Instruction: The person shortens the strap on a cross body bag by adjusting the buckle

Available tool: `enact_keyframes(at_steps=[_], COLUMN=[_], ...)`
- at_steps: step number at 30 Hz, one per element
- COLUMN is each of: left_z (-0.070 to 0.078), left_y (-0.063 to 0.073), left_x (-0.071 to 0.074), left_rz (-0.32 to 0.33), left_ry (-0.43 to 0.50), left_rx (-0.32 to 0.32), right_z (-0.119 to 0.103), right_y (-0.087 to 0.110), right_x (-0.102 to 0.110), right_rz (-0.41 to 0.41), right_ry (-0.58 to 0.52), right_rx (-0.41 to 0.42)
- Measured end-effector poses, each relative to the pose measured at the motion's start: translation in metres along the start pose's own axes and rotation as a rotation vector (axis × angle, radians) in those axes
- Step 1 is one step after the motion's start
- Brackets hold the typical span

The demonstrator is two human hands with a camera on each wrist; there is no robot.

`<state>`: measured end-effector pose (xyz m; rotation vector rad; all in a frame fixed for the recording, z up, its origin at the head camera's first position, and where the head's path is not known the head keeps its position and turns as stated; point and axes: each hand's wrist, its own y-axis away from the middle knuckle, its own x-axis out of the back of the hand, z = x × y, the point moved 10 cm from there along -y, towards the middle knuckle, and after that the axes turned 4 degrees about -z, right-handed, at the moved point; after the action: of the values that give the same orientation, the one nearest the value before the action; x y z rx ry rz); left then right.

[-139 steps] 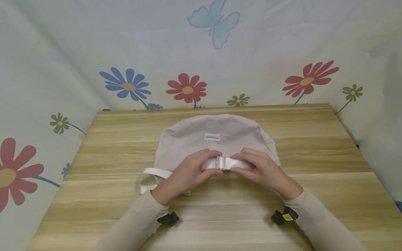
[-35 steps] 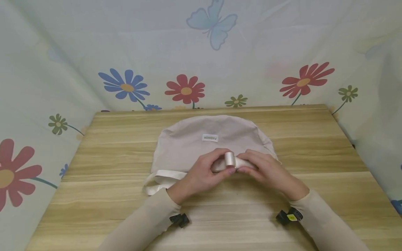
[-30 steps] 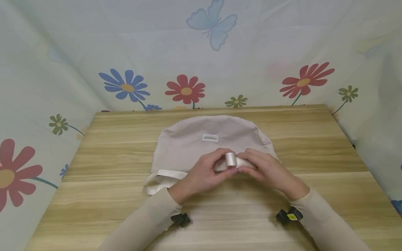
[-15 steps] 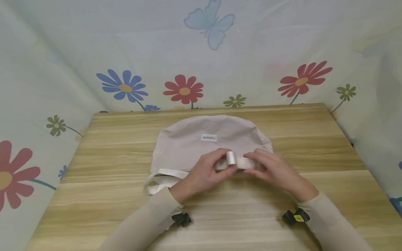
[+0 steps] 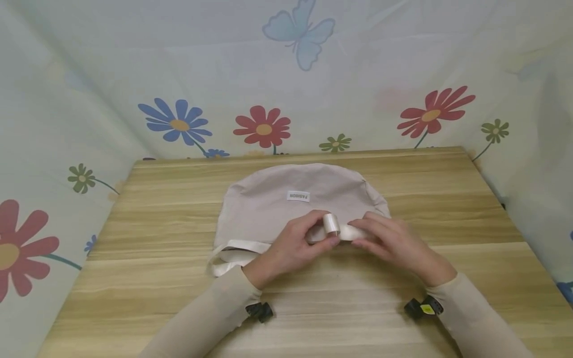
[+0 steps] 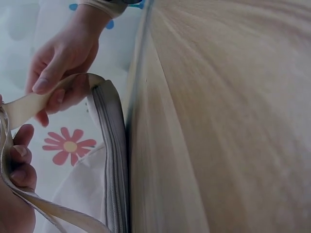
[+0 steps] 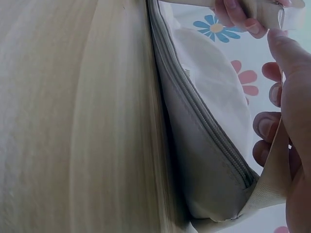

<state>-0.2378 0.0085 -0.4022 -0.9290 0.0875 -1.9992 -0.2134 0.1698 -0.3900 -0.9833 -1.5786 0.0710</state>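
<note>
A pale pinkish-beige bag (image 5: 264, 209) lies on the wooden table, its FASHION label (image 5: 298, 196) upside down from here. Both hands work on its cream webbing strap (image 5: 351, 232) above the near side. My left hand (image 5: 295, 243) pinches the strap between thumb and fingers, beside a raised loop of webbing (image 5: 331, 224). At that loop the edge of a metal strap slider (image 7: 281, 17) shows in the right wrist view. My right hand (image 5: 396, 241) holds the strap just to the right, thumb below and fingers above. A zip (image 7: 209, 116) runs along the bag's near edge.
Another slack length of strap (image 5: 243, 245) curls at the bag's left, partly behind the left wrist. The wooden table (image 5: 170, 209) extends on all sides of the bag. A flower-printed curtain (image 5: 358, 64) hangs behind and at both sides. Black wrist cameras sit under both sleeves.
The slider sat flat between the hands 4.6 seconds ago; now a webbing loop stands up there. In the last second my right hand has moved slightly right, away from the loop.
</note>
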Motion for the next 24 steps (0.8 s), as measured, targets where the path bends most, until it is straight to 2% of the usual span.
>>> enact_keyframes(at_steps=[6, 12, 16, 19, 24], left_z=[0.003, 0.007, 0.012, 0.015, 0.014], left_y=[-0.003, -0.01, -0.015, -0.017, -0.018], left_x=[-0.006, -0.016, -0.022, -0.023, -0.023], left_rz=[-0.013, -0.048, -0.067, -0.065, -0.044], left_ry=[0.01, -0.012, -0.047, -0.079, -0.087], left_rx=[-0.022, -0.024, -0.05, -0.076, -0.067], right_z=[0.001, 0.0, 0.0, 0.001, 0.004], right_y=[-0.001, -0.002, -0.002, -0.002, 0.004], right_x=[-0.002, -0.001, -0.001, 0.0, 0.002], right_rz=[-0.029, -0.03, -0.038, -0.039, -0.017], right_ry=[-0.015, 0.0, 0.012, 0.024, 0.023], right_rx=[-0.005, 0.022, 0.024, 0.024, 0.014])
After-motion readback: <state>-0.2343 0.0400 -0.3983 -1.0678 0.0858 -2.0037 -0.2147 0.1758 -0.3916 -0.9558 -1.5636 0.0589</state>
